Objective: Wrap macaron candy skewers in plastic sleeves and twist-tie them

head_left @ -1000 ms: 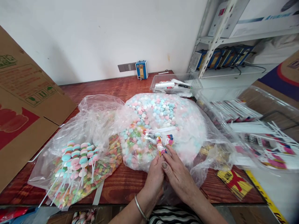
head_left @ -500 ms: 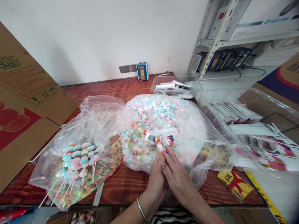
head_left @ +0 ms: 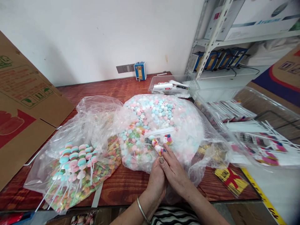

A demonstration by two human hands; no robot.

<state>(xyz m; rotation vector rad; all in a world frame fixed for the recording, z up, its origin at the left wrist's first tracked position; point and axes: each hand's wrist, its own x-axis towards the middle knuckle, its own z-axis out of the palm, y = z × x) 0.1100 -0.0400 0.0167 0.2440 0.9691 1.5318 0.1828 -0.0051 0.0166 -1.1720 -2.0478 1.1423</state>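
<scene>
Your left hand (head_left: pixel 156 178) and right hand (head_left: pixel 175 175) press together, closed on the slim, multicoloured printed film packet (head_left: pixel 158 148) above the worktop's (head_left: pixel 124 189) near centre. Expect light, slippery handling; hold its near end.

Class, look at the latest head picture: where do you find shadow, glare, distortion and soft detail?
Head view, upper left: a soft shadow on the wall; head view, middle left: pale glare on the crumpled plastic bag; head view, upper right: the shelf post slants, perhaps lens distortion; head view, centre: fine detail on the held wrapper looks soft.
</scene>
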